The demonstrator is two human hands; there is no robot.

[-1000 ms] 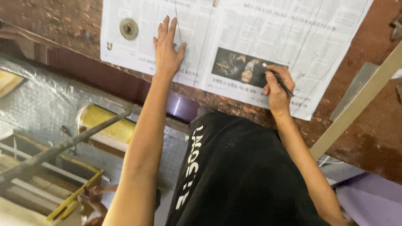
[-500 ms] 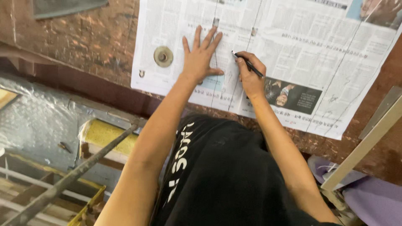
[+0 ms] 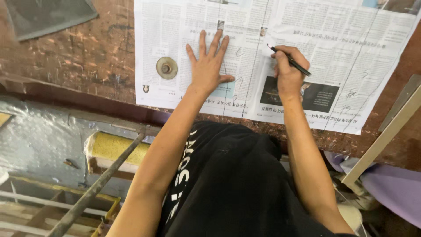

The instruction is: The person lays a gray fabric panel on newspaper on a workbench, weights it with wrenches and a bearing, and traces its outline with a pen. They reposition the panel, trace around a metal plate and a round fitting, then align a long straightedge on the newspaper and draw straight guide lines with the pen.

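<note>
A sheet of newspaper [image 3: 307, 52] lies spread on the brown, scuffed bench [image 3: 79, 57], its long axis running left to right across the view. Its near edge stops just short of the bench's front edge, and its right part reaches toward a pale wooden strip [image 3: 386, 136] that leans diagonally across the bench's right end. Left of the paper the bench shows bare wood up to a dark grey sheet [image 3: 44, 15] in the far left corner.

The left hand [image 3: 209, 66] rests flat on the newspaper, palm down, fingers spread apart and pointing away from the person, holding nothing. Just left of it, on the paper near its left edge, sits 1 small round metal disc [image 3: 166, 68], apart from the hand.

The right hand [image 3: 287, 70] is closed around a dark pen [image 3: 289, 61]. The pen's long axis runs diagonally, tip up and to the left, touching the newspaper beside 1 of the thin lines drawn from the far side to the near side across the page; its back end points down and to the right over the knuckles. The 2 hands are apart, with a drawn line and a column of print between them.

Below the bench edge a long metal rod [image 3: 101, 184] slants past a yellow roll [image 3: 116, 149].
</note>
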